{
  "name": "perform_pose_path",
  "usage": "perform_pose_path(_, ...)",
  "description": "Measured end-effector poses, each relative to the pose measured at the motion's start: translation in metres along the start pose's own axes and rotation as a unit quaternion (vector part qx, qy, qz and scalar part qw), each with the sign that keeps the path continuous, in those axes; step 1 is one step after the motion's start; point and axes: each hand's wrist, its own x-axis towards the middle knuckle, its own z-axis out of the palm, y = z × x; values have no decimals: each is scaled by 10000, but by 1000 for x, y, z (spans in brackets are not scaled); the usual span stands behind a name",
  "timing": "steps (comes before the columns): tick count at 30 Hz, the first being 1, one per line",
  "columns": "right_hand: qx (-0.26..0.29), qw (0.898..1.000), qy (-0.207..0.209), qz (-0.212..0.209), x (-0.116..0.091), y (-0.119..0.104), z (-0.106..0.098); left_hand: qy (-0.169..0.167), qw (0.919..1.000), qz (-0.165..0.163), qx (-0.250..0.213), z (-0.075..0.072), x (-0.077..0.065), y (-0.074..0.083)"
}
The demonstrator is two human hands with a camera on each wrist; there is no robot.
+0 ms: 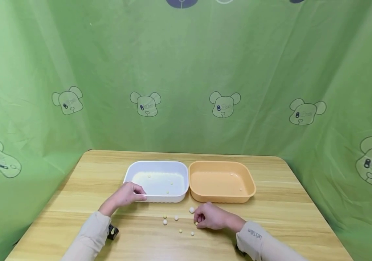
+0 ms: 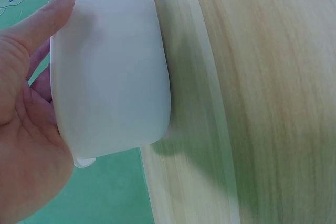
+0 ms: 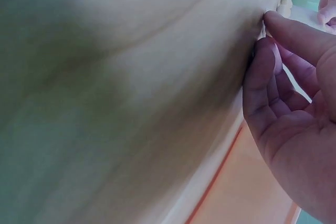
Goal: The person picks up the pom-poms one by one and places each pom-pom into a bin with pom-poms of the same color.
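Note:
In the head view my left hand [image 1: 127,194] grips the near left rim of a white tray [image 1: 166,199]. The left wrist view shows the thumb [image 2: 55,11] over the tray's rim and the other fingers partly hidden behind its wall. My right hand [image 1: 214,216] is down at the tabletop in front of an orange tray [image 1: 220,199]. Its thumb and forefinger pinch a small yellow ball [image 1: 196,223]. Fingertips hide that ball in the right wrist view. A larger white ball [image 1: 191,210] lies just beside the right knuckles.
Several loose balls, white [image 1: 165,222] and yellow [image 1: 180,231], lie on the wooden table [image 1: 146,243] between the hands. A few small yellow balls [image 1: 171,183] are in the white tray, and pale ones [image 1: 232,174] in the orange tray. A green curtain [image 1: 186,134] surrounds the table.

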Motion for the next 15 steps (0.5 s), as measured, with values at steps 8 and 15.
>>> perform_pose_path(8,62,9999,50,74,-4,-1,-1,-3,10000,33,23,1,0,-1)
perform_pose_path(15,197,9998,91,-49,-7,0,-2,-1,10000,41,42,0,0,0)
